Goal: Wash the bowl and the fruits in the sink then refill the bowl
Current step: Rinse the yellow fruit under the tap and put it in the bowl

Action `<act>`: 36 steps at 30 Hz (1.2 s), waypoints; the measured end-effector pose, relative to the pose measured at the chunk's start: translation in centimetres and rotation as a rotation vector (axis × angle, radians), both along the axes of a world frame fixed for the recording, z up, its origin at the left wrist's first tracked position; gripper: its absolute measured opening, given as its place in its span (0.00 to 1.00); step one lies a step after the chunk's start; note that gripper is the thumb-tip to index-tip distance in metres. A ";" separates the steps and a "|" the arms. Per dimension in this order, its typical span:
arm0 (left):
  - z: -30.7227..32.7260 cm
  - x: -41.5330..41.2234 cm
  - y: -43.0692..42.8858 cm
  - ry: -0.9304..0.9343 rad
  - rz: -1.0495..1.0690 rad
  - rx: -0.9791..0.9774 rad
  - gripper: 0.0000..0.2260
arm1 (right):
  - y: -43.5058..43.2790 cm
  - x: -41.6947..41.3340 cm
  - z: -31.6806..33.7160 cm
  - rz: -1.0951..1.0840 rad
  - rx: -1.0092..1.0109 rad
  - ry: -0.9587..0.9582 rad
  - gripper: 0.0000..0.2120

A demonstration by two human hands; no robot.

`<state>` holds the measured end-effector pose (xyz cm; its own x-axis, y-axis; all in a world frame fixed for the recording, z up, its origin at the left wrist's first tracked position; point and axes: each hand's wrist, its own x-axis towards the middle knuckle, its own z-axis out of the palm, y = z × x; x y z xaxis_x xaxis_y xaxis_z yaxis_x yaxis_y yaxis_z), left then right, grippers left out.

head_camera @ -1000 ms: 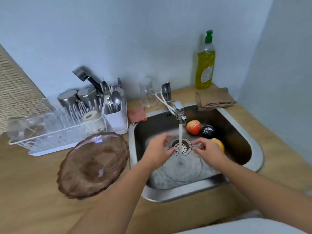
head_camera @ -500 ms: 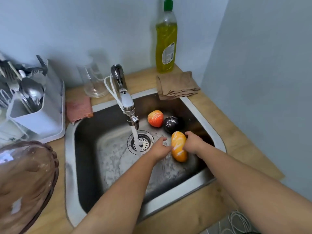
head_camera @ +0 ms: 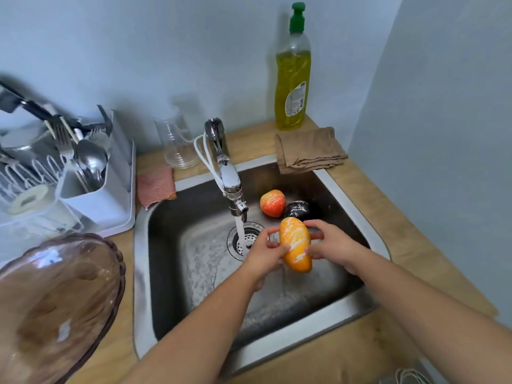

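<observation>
While both my hands clasp the orange fruit (head_camera: 295, 244), left hand (head_camera: 267, 254) and right hand (head_camera: 331, 243) either side, its long axis runs near-upright, just right of the tap stream (head_camera: 240, 231), so it needs shifting leftward.

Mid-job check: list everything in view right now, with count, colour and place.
orange fruit: 1, orange-yellow, held over the sink
red fruit: 1, red-orange, sink's back
dark fruit: 1, near black, beside the red fruit
sink: 1, steel, in the counter
faucet: 1, chrome, running
bowl: 1, brown glass, counter left of the sink
soap bottle: 1, yellow, green cap, back corner
folded cloth: 1, tan, beneath the bottle
red cloth: 1, behind the sink's left corner
glass: 1, clear, by the wall
drying rack: 1, white, with cutlery
left hand: on the orange fruit
right hand: on the orange fruit
</observation>
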<state>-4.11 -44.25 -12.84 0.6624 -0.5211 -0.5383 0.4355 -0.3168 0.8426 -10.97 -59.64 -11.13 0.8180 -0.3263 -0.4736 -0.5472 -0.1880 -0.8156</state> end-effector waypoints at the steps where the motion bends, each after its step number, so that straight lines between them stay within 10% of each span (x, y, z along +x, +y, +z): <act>1: 0.6 -0.1 0.7 0.060 0.032 -0.046 0.18 | 0.3 -0.1 0.5 0.049 -0.007 -0.017 0.32; 7: 2.1 0.3 6.3 0.232 0.134 -0.176 0.24 | 4.6 0.5 2.2 0.184 -0.003 -0.121 0.23; 15: 2.0 1.0 9.8 0.199 0.310 -0.240 0.29 | 10.2 1.8 0.8 -0.071 0.499 -0.039 0.14; 27: 2.1 2.9 7.7 -0.002 0.134 0.042 0.16 | 8.2 3.2 1.1 0.148 -0.072 -0.223 0.19; 32: 2.2 2.6 6.6 -0.133 0.088 0.035 0.12 | 8.1 3.3 1.8 -0.092 0.026 -0.138 0.13; 36: 2.5 3.2 6.1 -0.003 0.160 0.063 0.14 | 8.3 2.5 1.1 0.151 -0.442 -0.312 0.19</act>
<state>-0.91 -38.14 -10.35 0.7356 -0.3740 -0.5648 0.4824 -0.2961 0.8244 -8.49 -51.31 -10.07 0.9505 -0.3073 -0.0465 -0.2332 -0.6064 -0.7602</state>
